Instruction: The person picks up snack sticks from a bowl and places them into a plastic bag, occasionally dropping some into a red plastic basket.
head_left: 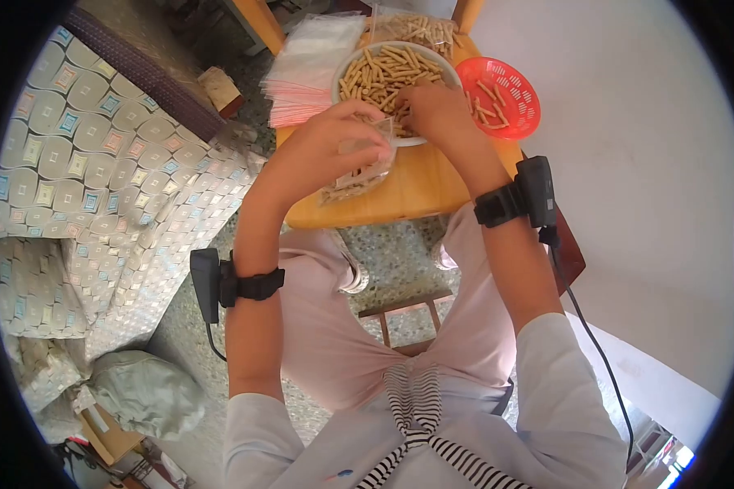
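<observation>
A white bowl full of short tan sticks stands on a wooden stool seat. At the bowl's front left edge, my left hand holds a clear plastic bag between thumb and fingers, its lower part resting over the seat. My right hand reaches into the bowl's right side, fingertips bent down among the sticks; whatever they grip is hidden. Just right of the bowl sits a red perforated basket with several sticks inside.
Stacked clear bags with red edges lie left of the bowl. Behind it is a filled bag of sticks. Patterned fabric covers furniture at the left. A white wall rises at the right.
</observation>
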The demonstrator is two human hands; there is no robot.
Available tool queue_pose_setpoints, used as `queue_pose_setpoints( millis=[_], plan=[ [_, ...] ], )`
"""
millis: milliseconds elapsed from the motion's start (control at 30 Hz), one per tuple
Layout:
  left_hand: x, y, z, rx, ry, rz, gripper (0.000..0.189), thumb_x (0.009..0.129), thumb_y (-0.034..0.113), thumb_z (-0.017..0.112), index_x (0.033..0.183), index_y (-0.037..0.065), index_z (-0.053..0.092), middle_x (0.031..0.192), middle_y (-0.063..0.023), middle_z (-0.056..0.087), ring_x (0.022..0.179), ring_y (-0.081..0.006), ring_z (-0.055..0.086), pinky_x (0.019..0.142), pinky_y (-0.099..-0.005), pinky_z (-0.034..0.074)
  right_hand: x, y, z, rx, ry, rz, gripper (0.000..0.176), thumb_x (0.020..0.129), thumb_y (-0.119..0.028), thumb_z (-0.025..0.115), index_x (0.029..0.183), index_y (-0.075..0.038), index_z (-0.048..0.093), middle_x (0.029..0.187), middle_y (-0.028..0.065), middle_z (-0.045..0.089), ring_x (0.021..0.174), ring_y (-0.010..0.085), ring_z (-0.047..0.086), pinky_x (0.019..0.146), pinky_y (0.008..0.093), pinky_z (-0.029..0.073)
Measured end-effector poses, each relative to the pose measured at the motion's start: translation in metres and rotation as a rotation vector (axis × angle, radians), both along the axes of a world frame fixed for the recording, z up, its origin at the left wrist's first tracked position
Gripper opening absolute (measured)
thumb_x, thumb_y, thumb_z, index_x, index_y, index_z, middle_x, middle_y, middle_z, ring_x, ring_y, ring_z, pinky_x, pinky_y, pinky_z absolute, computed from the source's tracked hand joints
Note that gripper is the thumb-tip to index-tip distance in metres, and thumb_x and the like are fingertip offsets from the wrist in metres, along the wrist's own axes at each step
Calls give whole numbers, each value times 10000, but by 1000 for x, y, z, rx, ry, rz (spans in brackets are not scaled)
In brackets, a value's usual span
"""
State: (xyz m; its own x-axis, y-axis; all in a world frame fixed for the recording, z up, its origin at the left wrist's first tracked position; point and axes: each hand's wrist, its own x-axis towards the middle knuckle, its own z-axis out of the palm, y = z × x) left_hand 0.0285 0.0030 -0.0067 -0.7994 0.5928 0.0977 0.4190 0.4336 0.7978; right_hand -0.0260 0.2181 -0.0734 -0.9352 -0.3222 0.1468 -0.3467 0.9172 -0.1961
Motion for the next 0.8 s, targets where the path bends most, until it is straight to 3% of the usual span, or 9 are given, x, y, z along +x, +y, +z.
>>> queue_pose_setpoints(
  millis=[100,167,300,500,600,667,700,767,800],
  plan=[
    [-3,-4,6,-36,71,120,201,918,212,683,1008,43,744,1137,-76,657,1089,-204,623,912,-320,490,-2,-5,-5,70,-19,-57,259,732,-214,780,983,-184,729,1010,62,682,1054,285,639,870,438,472],
    [-4,-5,10,-1,90,169,207,931,213,670,1024,43,740,1120,-71,666,1048,-196,640,884,-310,495,-1,-8,-10,55,102,-58,111,791,-121,674,867,-127,755,989,100,696,951,304,683,845,475,460],
    [-8,-8,10,64,98,308,224,957,219,646,1069,42,727,1065,-53,693,924,-162,680,800,-282,501,-8,-9,-13,41,41,-86,104,794,-119,668,846,-121,758,985,101,695,926,307,687,829,473,466],
    [-11,-8,4,60,122,362,231,955,224,650,1084,46,722,1030,-44,696,880,-136,677,761,-264,500,-10,-7,-9,-81,57,-45,75,795,-143,680,793,-139,754,941,95,694,919,298,692,817,466,469],
    [-14,-8,4,99,116,390,250,948,223,659,1130,60,711,1036,-46,697,868,-135,670,760,-265,511,-7,-8,10,-276,86,-31,76,800,-182,687,818,-131,740,926,88,708,872,273,700,757,435,494],
    [-19,-7,-11,132,89,394,262,942,215,666,1158,70,702,1045,-52,699,868,-134,667,766,-268,516,-3,-11,30,-581,164,71,106,820,-185,696,875,-97,717,908,63,717,772,219,697,676,366,517],
    [-21,-4,-10,171,59,390,280,936,206,674,1185,80,693,1054,-58,700,867,-133,664,772,-270,520,-1,-14,37,-587,172,84,106,820,-185,696,875,-97,717,908,63,717,772,219,697,676,366,517],
    [-20,4,-10,145,45,420,294,932,194,679,1201,75,683,1047,-61,704,873,-129,664,777,-270,521,5,-18,47,-924,150,137,141,841,-157,709,958,-80,694,923,35,715,694,148,671,622,291,514],
    [-20,7,-9,124,20,440,310,928,182,684,1217,69,674,1040,-63,708,879,-125,663,782,-270,523,6,-18,48,-921,151,141,141,841,-157,709,958,-80,694,923,35,715,694,148,671,622,291,514]
  ],
)
